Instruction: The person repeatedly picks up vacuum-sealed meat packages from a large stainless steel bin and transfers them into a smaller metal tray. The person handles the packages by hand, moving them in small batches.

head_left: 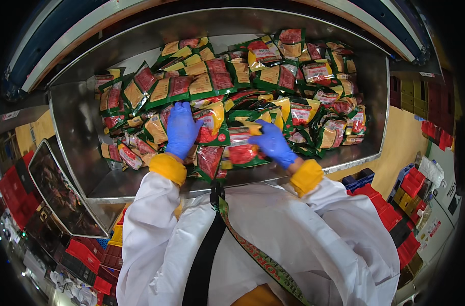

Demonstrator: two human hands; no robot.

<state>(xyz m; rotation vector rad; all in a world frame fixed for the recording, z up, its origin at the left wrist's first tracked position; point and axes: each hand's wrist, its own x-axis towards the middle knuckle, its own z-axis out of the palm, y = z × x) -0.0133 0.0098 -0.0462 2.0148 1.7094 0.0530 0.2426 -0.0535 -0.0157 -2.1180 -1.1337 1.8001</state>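
A heap of printed plastic food pouches [211,82], green, yellow and red with writing, lies in a stainless steel trough [117,183] before me. My left hand [182,130], in a blue glove, rests palm down on the pouches with its thumb spread. The thumb is at the left edge of a pouch with a yellow corner [213,124]. To the right, my gloved right hand [273,143] pinches the yellow upper edge of a blurred pouch [242,151]. Its fingertips are partly hidden behind that edge. Another pouch [209,160] lies face down near the trough's front wall.
A dark rail with a pale edge [75,36] curves above the trough's far side. A metal-rimmed panel or tray [64,191] stands at the left. Red crates [377,206] are at the right, and more red bins [83,254] stand lower left. A strap [251,248] hangs over my white coat.
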